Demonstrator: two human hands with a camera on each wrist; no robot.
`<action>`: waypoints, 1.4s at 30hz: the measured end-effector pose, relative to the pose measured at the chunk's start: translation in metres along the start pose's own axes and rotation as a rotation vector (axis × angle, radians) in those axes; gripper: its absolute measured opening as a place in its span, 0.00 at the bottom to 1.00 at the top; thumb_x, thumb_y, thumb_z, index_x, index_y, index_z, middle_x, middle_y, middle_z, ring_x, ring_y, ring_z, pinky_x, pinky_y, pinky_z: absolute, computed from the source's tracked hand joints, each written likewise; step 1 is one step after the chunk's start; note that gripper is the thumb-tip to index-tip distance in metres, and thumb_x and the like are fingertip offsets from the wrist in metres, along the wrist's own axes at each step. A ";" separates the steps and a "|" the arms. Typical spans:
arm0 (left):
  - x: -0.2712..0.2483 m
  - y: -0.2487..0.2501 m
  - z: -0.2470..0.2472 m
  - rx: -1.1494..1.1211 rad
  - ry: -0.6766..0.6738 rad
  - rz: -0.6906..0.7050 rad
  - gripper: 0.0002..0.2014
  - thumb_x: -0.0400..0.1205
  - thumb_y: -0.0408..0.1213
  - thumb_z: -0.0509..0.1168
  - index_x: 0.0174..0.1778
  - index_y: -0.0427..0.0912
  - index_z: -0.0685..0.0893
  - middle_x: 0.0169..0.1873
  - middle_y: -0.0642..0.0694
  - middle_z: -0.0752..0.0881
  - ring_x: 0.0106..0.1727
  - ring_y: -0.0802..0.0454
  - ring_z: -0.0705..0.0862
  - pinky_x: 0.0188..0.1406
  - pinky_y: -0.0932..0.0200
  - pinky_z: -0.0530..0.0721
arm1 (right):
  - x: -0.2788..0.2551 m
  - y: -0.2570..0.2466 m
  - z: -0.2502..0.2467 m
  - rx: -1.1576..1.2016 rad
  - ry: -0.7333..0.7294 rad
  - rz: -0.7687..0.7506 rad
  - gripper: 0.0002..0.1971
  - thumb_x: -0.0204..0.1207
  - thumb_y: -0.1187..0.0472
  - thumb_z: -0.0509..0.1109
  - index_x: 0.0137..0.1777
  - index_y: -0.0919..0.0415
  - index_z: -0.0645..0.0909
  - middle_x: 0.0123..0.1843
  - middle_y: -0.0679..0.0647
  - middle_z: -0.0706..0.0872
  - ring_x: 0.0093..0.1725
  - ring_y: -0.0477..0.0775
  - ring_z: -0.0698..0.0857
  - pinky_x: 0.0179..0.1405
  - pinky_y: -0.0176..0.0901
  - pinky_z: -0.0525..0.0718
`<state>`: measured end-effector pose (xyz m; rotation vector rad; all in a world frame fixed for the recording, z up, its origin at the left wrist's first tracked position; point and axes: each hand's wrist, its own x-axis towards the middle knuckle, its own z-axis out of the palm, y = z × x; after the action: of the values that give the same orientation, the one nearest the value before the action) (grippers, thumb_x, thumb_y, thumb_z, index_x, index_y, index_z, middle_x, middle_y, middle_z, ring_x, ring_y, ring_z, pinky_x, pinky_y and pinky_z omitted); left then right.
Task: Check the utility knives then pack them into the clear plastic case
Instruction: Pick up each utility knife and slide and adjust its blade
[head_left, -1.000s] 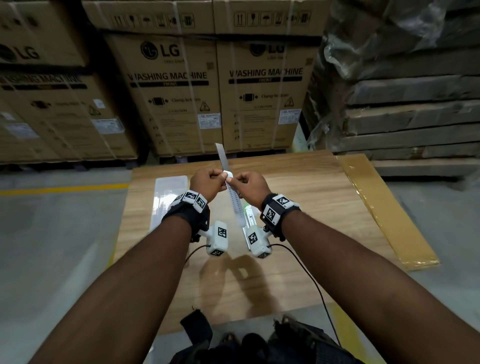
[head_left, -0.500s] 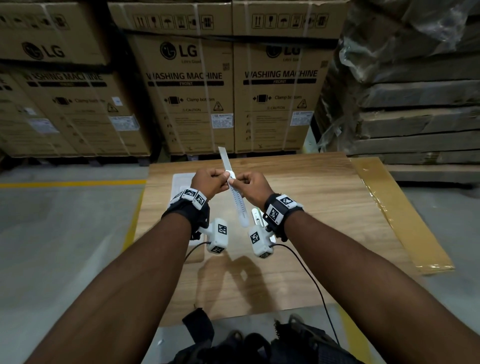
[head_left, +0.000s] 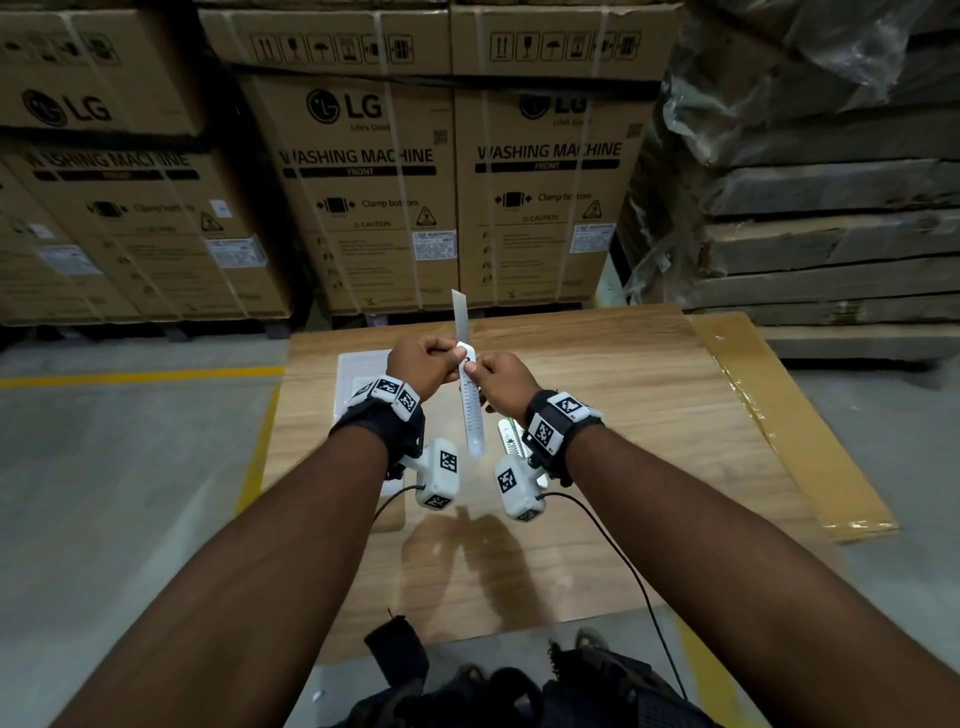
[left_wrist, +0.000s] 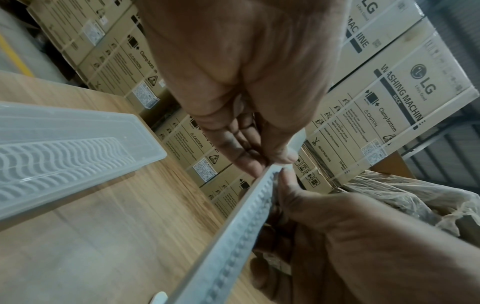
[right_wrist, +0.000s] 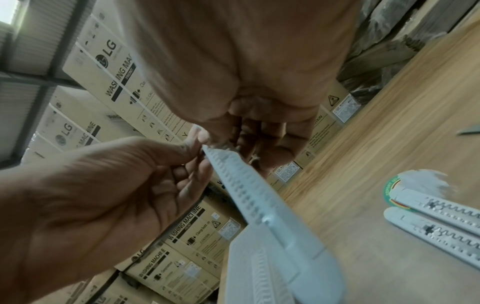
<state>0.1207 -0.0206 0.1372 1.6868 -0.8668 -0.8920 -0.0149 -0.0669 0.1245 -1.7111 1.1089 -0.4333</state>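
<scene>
Utility knife (head_left: 471, 410) held above table (head_left: 649, 415) centre, unchanged over last second; blade (head_left: 460, 314) out, pointing far. Left hand (head_left: 423, 364) and right hand (head_left: 506, 382) both pinching handle top. Checking continues; clear plastic case (left_wrist: 64, 144) at left awaits.

The right hand (right_wrist: 249, 86) and left hand (right_wrist: 109, 185) pinched the far end of a white utility knife (right_wrist: 259, 207) held above the wooden table (right_wrist: 389, 123). Two more white utility knives (right_wrist: 436, 218) lay side by side, touching, on the table.
</scene>
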 end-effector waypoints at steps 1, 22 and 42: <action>0.000 0.001 0.001 0.007 0.007 0.006 0.09 0.78 0.33 0.73 0.52 0.33 0.90 0.43 0.38 0.92 0.41 0.46 0.91 0.47 0.55 0.91 | 0.001 -0.001 0.000 -0.007 0.016 0.010 0.19 0.85 0.53 0.62 0.46 0.71 0.84 0.39 0.63 0.86 0.38 0.62 0.85 0.39 0.55 0.88; -0.006 0.004 0.008 0.204 0.071 0.127 0.05 0.79 0.35 0.72 0.48 0.40 0.90 0.38 0.46 0.91 0.36 0.54 0.90 0.42 0.62 0.89 | -0.008 -0.006 0.004 -0.048 0.044 0.059 0.12 0.80 0.55 0.65 0.38 0.58 0.83 0.42 0.59 0.89 0.47 0.65 0.89 0.52 0.65 0.88; -0.010 0.006 0.011 0.139 0.000 0.075 0.09 0.78 0.35 0.74 0.49 0.33 0.89 0.37 0.42 0.91 0.34 0.55 0.90 0.34 0.67 0.88 | -0.028 -0.012 0.000 -0.002 0.073 0.113 0.13 0.87 0.59 0.58 0.45 0.62 0.80 0.47 0.62 0.91 0.31 0.46 0.86 0.30 0.47 0.88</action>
<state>0.1058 -0.0183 0.1420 1.7608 -1.0050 -0.7959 -0.0240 -0.0431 0.1407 -1.6364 1.2520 -0.4264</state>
